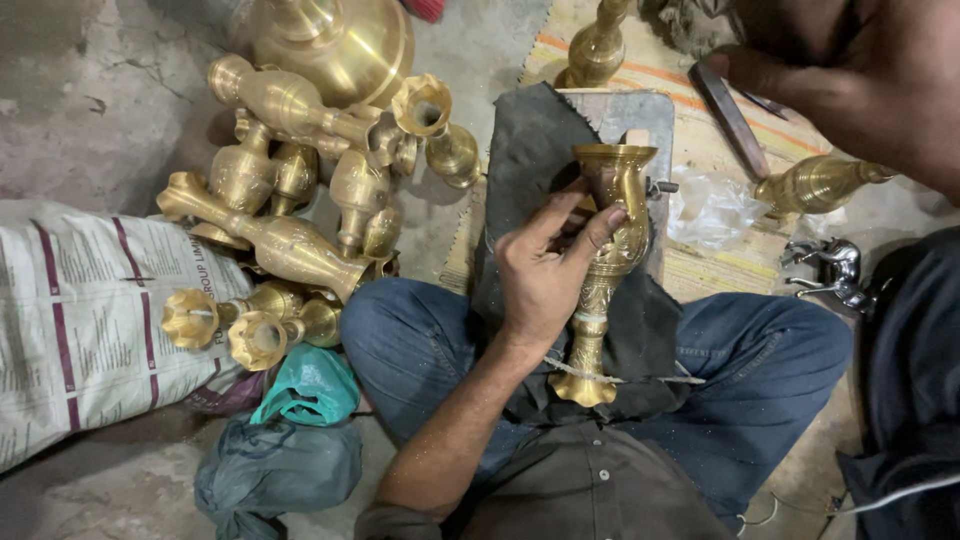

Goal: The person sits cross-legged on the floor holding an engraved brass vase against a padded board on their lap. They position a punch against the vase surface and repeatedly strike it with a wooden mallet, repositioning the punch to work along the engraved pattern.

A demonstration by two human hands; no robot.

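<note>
My left hand (545, 275) grips an engraved brass vase (612, 262) around its body, thumb and fingers wrapped over it. The vase lies along a dark cloth (530, 150) draped over a grey block (640, 110) and my lap, its flared mouth pointing away from me and its foot towards my body. Near the top right, my right hand (760, 70) is raised and closed on a dark flat tool (735, 120), up and to the right of the vase's mouth. I sit cross-legged in blue jeans.
Several brass vases (290, 240) are piled at the left beside a large brass vessel (340, 40). Another brass vase (815, 183) and a clear plastic bag (710, 205) lie on the striped mat at the right. A printed sack (90, 310) and a green bag (310, 385) lie at the left.
</note>
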